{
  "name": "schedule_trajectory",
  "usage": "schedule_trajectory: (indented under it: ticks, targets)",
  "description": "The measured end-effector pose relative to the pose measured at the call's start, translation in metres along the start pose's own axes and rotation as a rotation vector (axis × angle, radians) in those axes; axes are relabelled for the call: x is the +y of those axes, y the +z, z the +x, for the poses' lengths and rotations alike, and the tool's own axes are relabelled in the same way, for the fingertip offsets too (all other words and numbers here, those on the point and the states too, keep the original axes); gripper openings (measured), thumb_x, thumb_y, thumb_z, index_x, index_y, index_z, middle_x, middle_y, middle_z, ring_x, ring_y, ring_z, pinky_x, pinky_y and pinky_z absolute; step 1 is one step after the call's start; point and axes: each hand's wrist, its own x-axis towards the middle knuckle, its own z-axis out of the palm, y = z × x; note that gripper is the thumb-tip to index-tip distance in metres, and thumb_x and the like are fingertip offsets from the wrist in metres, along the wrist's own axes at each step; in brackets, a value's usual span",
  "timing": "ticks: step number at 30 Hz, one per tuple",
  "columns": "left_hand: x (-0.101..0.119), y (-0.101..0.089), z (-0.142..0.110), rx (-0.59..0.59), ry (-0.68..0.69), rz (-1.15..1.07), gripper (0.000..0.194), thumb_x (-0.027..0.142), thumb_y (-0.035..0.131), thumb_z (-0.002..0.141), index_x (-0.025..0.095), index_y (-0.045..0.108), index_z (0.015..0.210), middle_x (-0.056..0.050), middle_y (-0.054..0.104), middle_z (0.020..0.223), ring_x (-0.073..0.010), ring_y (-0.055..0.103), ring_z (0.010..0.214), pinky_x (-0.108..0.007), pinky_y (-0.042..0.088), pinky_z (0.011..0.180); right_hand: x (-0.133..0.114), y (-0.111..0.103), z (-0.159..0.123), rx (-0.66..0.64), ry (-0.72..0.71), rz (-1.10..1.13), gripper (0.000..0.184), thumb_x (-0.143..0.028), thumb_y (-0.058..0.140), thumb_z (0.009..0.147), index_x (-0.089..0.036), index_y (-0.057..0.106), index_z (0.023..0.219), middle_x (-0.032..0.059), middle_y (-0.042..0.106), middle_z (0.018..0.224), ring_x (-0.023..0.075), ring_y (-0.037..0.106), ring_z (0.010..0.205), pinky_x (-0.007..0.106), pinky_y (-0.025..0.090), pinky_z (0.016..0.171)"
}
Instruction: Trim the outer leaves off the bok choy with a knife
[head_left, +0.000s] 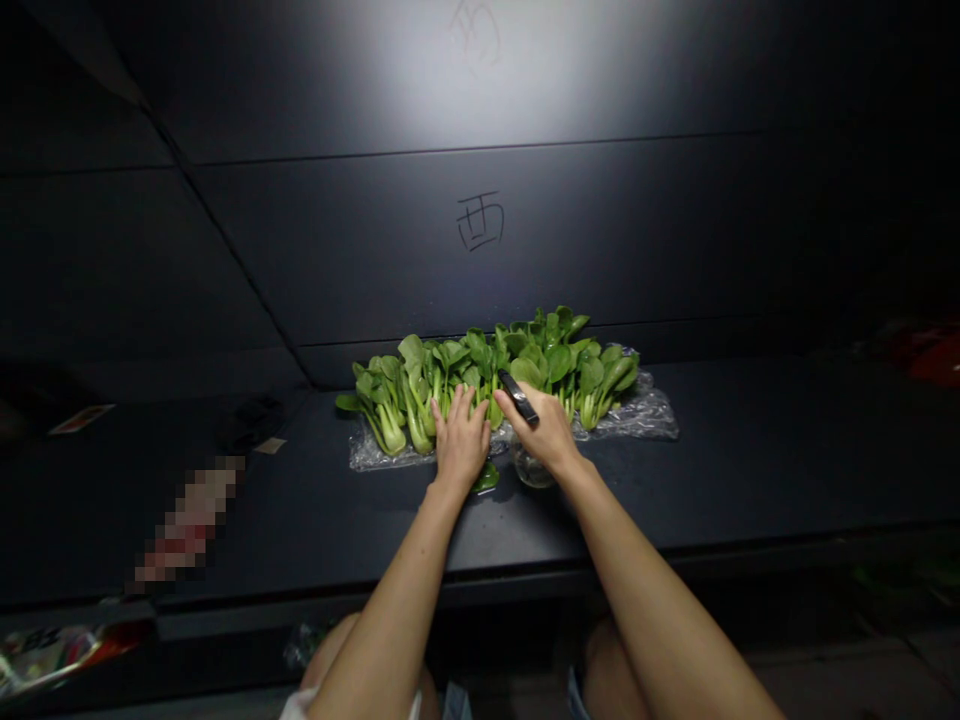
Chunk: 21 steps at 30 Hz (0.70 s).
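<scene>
The left hand [461, 440] rests with spread fingers on a row of bok choy [480, 375], which lies on crumpled clear plastic [637, 415]. The right hand [536, 432] pinches a slim black object [518, 397] just above the greens. Under that hand sits something round and clear [532, 468], hard to make out. A loose leaf [486, 478] lies just below the left hand on the dark table [712, 450], before a dark wall [600, 240].
</scene>
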Motion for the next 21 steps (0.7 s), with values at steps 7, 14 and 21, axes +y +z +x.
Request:
schedule_trajectory:
  ticks: [7, 14, 21]
  targets:
    - [-0.0031, 0.0018, -0.0010, 0.012, -0.008, 0.002, 0.038, 0.021, 0.045, 0.093, 0.020, 0.057, 0.129, -0.014, 0.051, 0.146, -0.0292, 0.037, 0.144, -0.064, 0.017, 0.118, -0.0080, 0.0049, 0.0031, -0.046, -0.020, 0.038, 0.035, -0.050, 0.043, 0.097, -0.020, 0.062, 0.095, 0.0082, 0.072, 0.087, 0.0223, 0.068, 0.084, 0.026, 0.041, 0.069]
    - [-0.0048, 0.0037, -0.0013, 0.023, 0.001, 0.002, 0.038, 0.020, 0.043, 0.093, 0.019, 0.056, 0.129, -0.015, 0.052, 0.146, -0.0284, 0.037, 0.144, -0.064, 0.018, 0.118, -0.0089, 0.0063, 0.0028, -0.051, -0.049, 0.059, 0.035, -0.049, 0.043, 0.097, -0.020, 0.062, 0.092, 0.0077, 0.071, 0.087, 0.0218, 0.067, 0.084, 0.026, 0.041, 0.071]
    - [-0.0034, 0.0017, -0.0006, 0.009, -0.005, -0.005, 0.036, 0.022, 0.042, 0.095, 0.018, 0.059, 0.127, -0.014, 0.051, 0.147, -0.0288, 0.036, 0.144, -0.065, 0.016, 0.118, 0.0006, 0.0013, -0.0011, -0.046, -0.028, -0.005, 0.035, -0.050, 0.046, 0.096, -0.020, 0.062, 0.091, 0.0072, 0.070, 0.083, 0.0219, 0.066, 0.080, 0.026, 0.041, 0.068]
